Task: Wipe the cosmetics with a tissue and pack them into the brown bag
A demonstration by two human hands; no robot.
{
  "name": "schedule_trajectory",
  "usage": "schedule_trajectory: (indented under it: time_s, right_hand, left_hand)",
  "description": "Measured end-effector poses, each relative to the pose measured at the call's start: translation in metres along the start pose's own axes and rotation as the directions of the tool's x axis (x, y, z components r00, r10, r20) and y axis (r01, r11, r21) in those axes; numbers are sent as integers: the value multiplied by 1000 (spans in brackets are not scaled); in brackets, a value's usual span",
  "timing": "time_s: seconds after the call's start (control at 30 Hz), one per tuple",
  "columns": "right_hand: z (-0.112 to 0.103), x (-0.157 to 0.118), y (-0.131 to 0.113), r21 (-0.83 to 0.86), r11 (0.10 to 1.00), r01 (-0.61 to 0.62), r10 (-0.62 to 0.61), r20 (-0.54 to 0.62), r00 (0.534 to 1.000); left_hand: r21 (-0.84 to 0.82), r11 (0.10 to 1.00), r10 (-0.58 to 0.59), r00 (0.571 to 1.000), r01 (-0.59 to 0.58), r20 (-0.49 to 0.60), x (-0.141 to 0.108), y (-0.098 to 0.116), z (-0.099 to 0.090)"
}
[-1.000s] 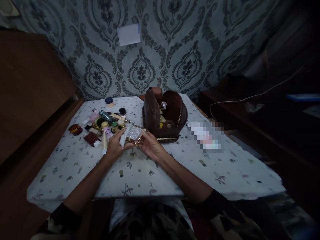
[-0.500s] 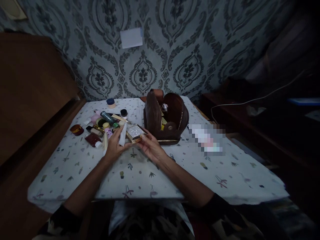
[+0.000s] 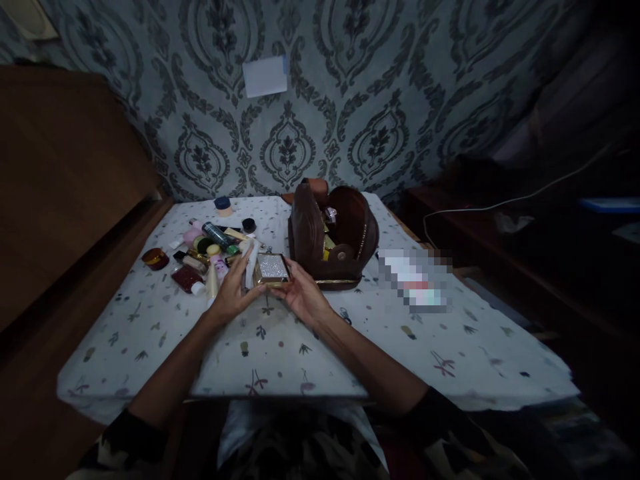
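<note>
Between my hands is a square compact case [image 3: 273, 267] with a glittery silver lid and a gold rim. My right hand [image 3: 306, 293] grips its right side, thumb at the upper edge and fingers beneath. My left hand [image 3: 231, 293] is closed around a folded white cloth [image 3: 252, 264], pressed to the compact's left side, and its thumb rests along the lower edge. Just beyond my left hand lies a pile of cosmetics, with a dark green tube [image 3: 216, 233], a dark red bottle [image 3: 186, 279] and a cream tube [image 3: 213, 281]. The compact's underside is hidden.
A brown leather bag [image 3: 310, 233] stands unzipped behind my right hand, with several things inside. An amber jar [image 3: 155, 259], a blue-lidded jar [image 3: 223, 207] and a small black pot [image 3: 249, 225] surround the pile. A blurred-out item [image 3: 415, 280] lies right on the patterned tablecloth [image 3: 280, 360].
The compact has turned and shifted slightly left, so its lid sits squarer to me. The white cloth is now against its left side, and my left thumb reaches the lower edge.
</note>
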State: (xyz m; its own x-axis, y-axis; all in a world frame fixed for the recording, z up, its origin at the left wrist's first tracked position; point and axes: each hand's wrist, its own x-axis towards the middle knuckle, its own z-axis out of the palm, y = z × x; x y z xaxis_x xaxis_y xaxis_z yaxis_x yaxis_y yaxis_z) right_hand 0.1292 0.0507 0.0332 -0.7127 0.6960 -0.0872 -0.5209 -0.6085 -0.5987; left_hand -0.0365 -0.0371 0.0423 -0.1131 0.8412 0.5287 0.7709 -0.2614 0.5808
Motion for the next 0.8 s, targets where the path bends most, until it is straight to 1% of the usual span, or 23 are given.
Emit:
schedule_trajectory:
  time_s: [0.13,0.2,0.27,0.37,0.5,0.67,0.8]
  right_hand:
    - [-1,-1,0,-10,1000,-7,7,-28,1000]
    - [-1,-2,0,-2,1000,-30,30,-29,999]
    - [-2,-2,-1,9,998,-56,56,-19,998]
    - [-2,-1,-1,7,998,-65,65,7,998]
    - [-3,0,1,5,999,-48,48,15,999]
    - [-4,-1,3,-36,999,-30,30,25,999]
    - [-6,-1,4,-88,995,-36,39,32,999]
  left_hand:
    - [-58,998,-22,999,23,29,0,1,-5]
    - [-94,995,-24,998,29,49,0,4,-6]
    - [-132,991,-33,998,39,46,0,6,-7]
    - [-187,979,-76,997,75,0,0,7,-6]
    - [-258,962,-114,991,91,-73,3,3,-5]
    - [-305,939,-231,947,157,-224,6,0,-3]
    - [-316,934,-253,930,164,-266,6,7,0]
